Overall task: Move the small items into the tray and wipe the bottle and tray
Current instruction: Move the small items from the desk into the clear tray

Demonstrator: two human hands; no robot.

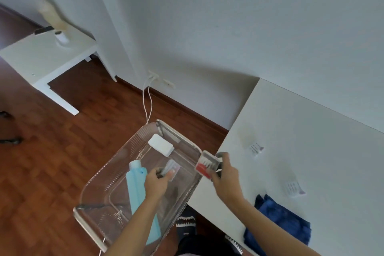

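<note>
A clear plastic tray [97,185] with a metal frame stands left of the white table [311,141]. Inside it lie a light blue bottle [136,189] and a white rectangular block [161,144]. My left hand [155,183] is over the tray's middle, holding a small clear case [171,169]. My right hand [226,174] is at the tray's right rim, gripping a small clear box with red contents [206,164]. A blue cloth [280,218] lies crumpled on the table near its front edge.
Two small printed packets [256,148] [294,188] lie on the table. White cables [148,100] hang from wall sockets behind the tray. A second white table [41,56] with a cup stands at the far left. My feet in patterned slippers [186,224] are below.
</note>
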